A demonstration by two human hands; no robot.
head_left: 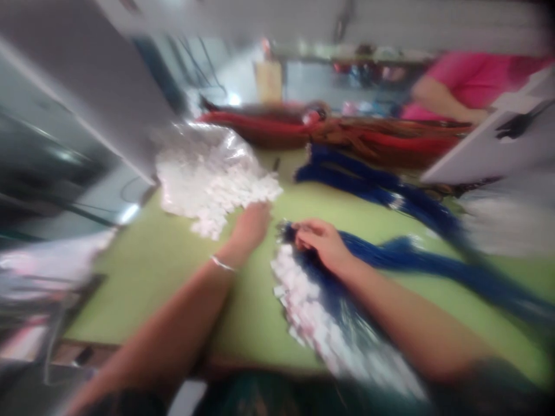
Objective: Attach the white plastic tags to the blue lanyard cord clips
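The picture is smeared by motion. My left hand [251,226] reaches forward to the edge of a heap of small white tags [208,185] spilling from a clear plastic bag [208,141]; its fingers are blurred. A thin bracelet sits on that wrist. My right hand [319,241] is closed on the end of a bundle of blue cords [416,260] lying across the green table [173,260]. A row of white tags [303,312] hangs along the cords under my right forearm.
More blue cords [368,182] and red and brown cords [355,136] lie further back. A person in a pink shirt [468,81] sits at the far right behind a white board [489,150]. A grey machine housing [78,92] stands at left.
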